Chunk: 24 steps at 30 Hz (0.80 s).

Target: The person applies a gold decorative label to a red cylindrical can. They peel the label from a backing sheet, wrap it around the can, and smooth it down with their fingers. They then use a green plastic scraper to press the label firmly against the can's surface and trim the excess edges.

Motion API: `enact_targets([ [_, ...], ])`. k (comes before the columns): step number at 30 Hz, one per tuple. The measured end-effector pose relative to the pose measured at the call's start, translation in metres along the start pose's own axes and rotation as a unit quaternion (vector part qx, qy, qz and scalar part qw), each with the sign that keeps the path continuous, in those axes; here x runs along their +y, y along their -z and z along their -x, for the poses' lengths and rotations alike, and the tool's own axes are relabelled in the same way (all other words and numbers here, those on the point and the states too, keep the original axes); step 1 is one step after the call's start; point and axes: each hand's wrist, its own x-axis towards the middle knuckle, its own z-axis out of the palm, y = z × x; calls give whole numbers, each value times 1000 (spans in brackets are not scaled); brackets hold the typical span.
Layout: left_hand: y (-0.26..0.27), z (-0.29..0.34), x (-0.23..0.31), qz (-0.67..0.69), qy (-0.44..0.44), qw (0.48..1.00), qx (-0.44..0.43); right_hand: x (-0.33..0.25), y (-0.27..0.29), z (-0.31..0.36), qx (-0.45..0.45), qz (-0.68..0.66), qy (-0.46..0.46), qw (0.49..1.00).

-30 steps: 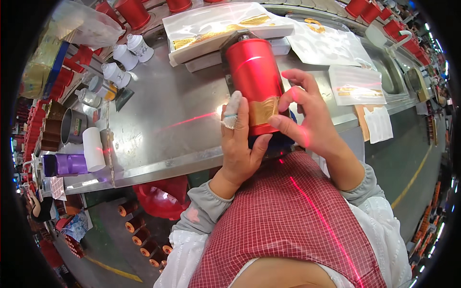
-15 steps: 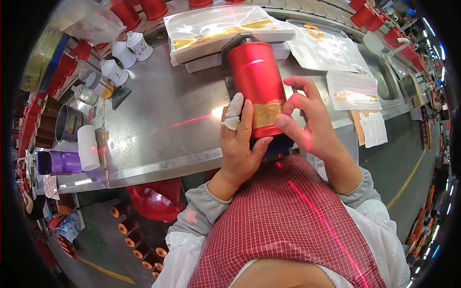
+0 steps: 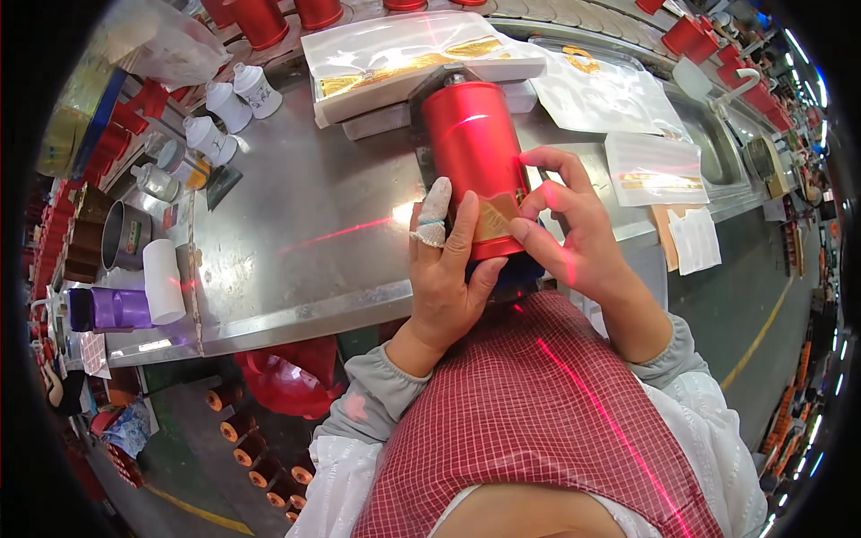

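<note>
A shiny red cylinder [image 3: 471, 148] lies on a holder on the metal bench, its near end toward me. A gold sticker-like film [image 3: 496, 218] sits on it near that end, its upper edge raised in a peak. My right hand [image 3: 578, 220] pinches the film's right edge between thumb and fingertip, the other fingers curled beside the cylinder. My left hand [image 3: 444, 269] rests against the cylinder's left side, fingers stretched and thumb by the near rim. One left finger wears a white finger cover [image 3: 434, 215].
A white tray of gold sheets [image 3: 404, 76] stands behind the cylinder. Clear film sheets [image 3: 601, 90] lie to the right, before a sink [image 3: 717, 157]. White bottles [image 3: 256, 90], a paper roll [image 3: 163, 281] and a purple holder [image 3: 112, 308] stand left. A red laser line crosses the bench.
The gold film lay flatter half a second ago; now its upper edge is peaked and folded. My right fingers have drawn slightly left and closed on its edge. My left hand has barely moved.
</note>
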Motion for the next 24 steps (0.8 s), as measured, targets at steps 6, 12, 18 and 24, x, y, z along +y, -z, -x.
enact_targets([
  [6,1,0,-1,-14,-14,1000,-3,-4,-1,-10,9,76,29,997],
  [12,-3,1,1,-3,1,1000,3,1,-1,-12,6,75,46,996],
  [18,-3,3,0,-42,-5,999,-7,1,-1,-11,-4,25,29,999],
  [24,-4,3,0,-68,-8,998,-7,2,0,-10,-1,9,23,1000],
])
